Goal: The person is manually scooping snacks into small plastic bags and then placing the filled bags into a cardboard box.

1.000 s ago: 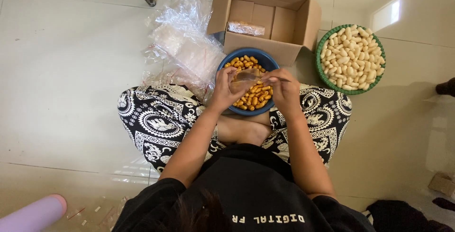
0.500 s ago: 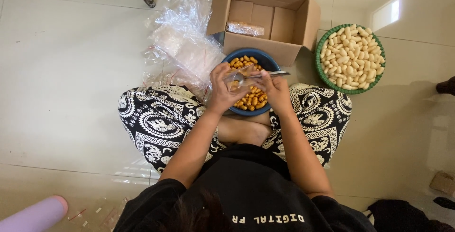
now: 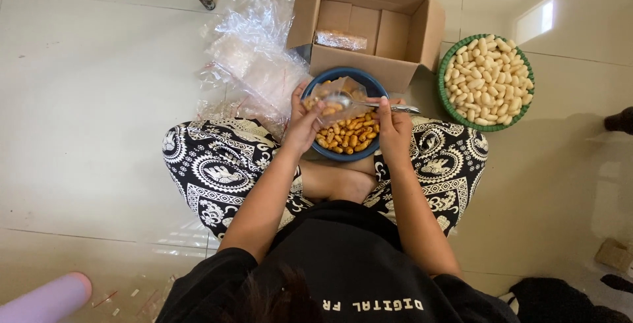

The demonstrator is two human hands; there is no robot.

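Pale glossy floor tiles [image 3: 99,99]; person seated cross-legged. Left hand [image 3: 302,125] pinches a small clear plastic pouch [image 3: 335,95] by its edge, mouth held wide over the round blue bowl of orange-brown snacks [image 3: 349,135], probably so spills drop back. Right hand [image 3: 394,128] grips a metal spoon [image 3: 372,104], tip inside the pouch. Beyond the hands: open cardboard box [image 3: 369,26], loose clear bags [image 3: 257,59]; right of it, green basket of pale puffs [image 3: 486,80].

Cardboard box [image 3: 369,66] and plastic bags [image 3: 254,66] crowd the bowl [image 3: 316,89].
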